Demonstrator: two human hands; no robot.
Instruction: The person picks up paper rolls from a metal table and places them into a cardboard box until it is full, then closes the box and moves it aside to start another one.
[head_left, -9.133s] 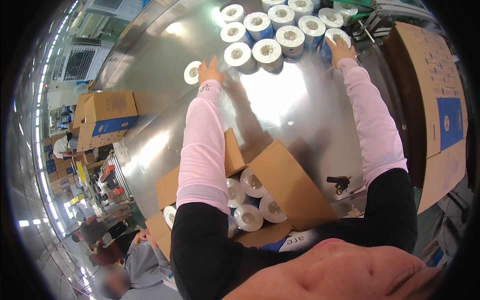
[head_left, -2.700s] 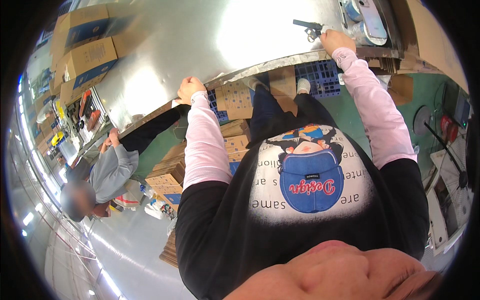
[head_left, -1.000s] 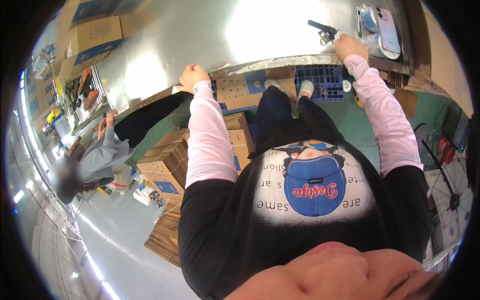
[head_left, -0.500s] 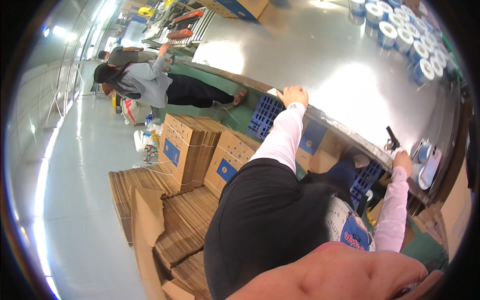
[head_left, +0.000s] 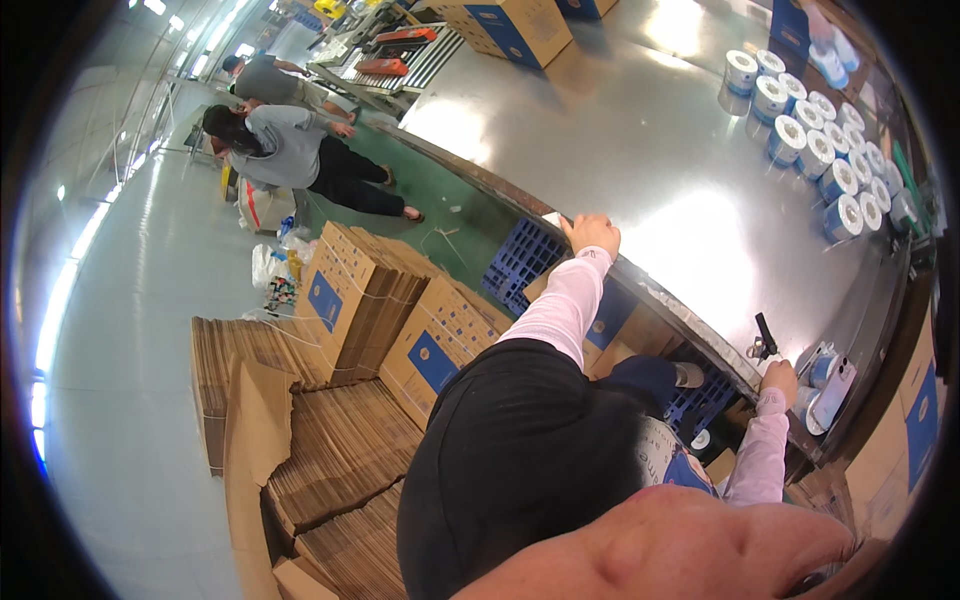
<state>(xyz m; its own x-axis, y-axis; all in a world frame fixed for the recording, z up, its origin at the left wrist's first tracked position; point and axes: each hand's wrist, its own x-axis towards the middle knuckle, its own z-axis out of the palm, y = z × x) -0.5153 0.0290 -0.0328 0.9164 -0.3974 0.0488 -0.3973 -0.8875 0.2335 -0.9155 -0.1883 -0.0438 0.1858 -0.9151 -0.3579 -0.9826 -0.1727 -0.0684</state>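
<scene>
My left hand (head_left: 592, 235) is closed over the near edge of a shiny metal table (head_left: 560, 130), beside a small white piece at that edge. Farther right along the same edge rests my right hand (head_left: 778, 378), its fingers curled onto the rim. Just beyond it lies a small tool with a black handle (head_left: 765, 333), apparently metal at its lower end. Next to my right hand are a phone (head_left: 833, 393) and a few blue-and-white spools (head_left: 806, 408). Many more white-topped spools (head_left: 820, 150) stand grouped at the table's far right.
Bundled flat cardboard cartons (head_left: 350, 440) are stacked to my left. A blue plastic crate (head_left: 522, 262) is under the table edge. Printed boxes (head_left: 510, 30) stand on the table's far side, near a roller conveyor (head_left: 410, 60). Another person (head_left: 280, 145) walks at the far left.
The view has shifted, bringing more boxes and spools into sight at the far side. A blurred hand now shows by the spools at the far right. My hands stay at the table edge.
</scene>
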